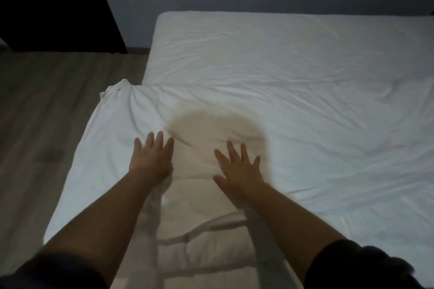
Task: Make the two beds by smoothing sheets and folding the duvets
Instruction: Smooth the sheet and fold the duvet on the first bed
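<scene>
**One bed (155, 49), seen from its near side.** The sheet (305, 105) covers the mattress but is creased across most of its width, with long folds running toward the left edge. Smoothing is judged early to midway. At the left edge a bunched corner (117, 97) of white cloth hangs off toward the floor (54, 105), untucked. A padded layer (202, 241), perhaps the duvet, lies nearest the person and is not folded as far as can be seen. The second bed is out of view, so its state cannot be told.

- **Left hand (152, 159):** fingers straight and close together, palm down on the cloth, near the bunched corner on the person's side of it.
- **Right hand (237, 169):** fingers spread wide, palm flat, gripping nothing.

The hands lie side by side, near each other. The creased sheet stretches ahead of them and to their right.
</scene>
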Motion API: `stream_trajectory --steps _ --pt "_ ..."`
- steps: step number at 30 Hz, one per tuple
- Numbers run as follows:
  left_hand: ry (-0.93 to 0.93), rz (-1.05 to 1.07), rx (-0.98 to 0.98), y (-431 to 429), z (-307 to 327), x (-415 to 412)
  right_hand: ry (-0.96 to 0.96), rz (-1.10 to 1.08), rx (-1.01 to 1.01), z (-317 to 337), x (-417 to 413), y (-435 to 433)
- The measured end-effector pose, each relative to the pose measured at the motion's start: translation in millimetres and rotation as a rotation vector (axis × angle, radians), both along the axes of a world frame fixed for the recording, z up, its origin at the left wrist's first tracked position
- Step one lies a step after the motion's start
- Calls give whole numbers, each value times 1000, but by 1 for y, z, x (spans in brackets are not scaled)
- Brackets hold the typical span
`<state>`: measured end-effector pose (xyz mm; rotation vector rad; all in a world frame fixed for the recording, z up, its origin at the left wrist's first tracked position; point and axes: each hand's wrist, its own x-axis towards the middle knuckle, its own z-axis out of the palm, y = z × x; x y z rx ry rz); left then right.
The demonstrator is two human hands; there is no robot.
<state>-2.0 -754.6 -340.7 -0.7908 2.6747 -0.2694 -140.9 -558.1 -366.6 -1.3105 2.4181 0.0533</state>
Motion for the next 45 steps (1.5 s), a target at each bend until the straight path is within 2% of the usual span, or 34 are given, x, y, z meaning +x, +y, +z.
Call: stream_trajectory --steps 5,12,14,16,19,20,22,24,25,28,31,35,37,40,45 --pt "120 -96 16 -110 -3 11 78 -112 -41 -1 24 -92" --pt "237 -96 98 -238 2 -10 -9 -144 -55 13 27 -252" --pt "283 -54 207 -275 -5 -27 3 -157 -64 11 16 -276" --pt "289 -107 367 -305 -17 -44 8 -182 -74 8 5 -291" --pt "262 -269 528 -329 -24 -48 5 -182 -87 3 -4 -299" --pt "242 -363 456 -338 -30 -47 2 -185 -99 2 -5 -299" --pt "99 -416 440 -350 -32 -46 -4 -198 -115 1 -6 -300" --pt "18 -372 417 -354 -30 -46 -11 -204 -110 1 -5 -299" --pt "47 -359 413 -355 -29 -46 -18 -206 -108 1 -5 -299" --pt "325 -320 415 -359 -24 -40 -19 -202 -131 6 -9 -297" --pt "638 -80 500 -376 -26 -22 14 -214 -187 13 -18 -297" --pt "953 87 670 -366 -36 -33 16 -238 -142 12 -22 -300" --pt "998 213 657 -364 -33 -35 2 -247 -129 8 -21 -301" --pt "983 286 603 -369 -37 -33 4 -254 -115 3 -22 -298" --pt "992 325 723 -375 -47 -26 -4 -277 -88 -4 -19 -292"
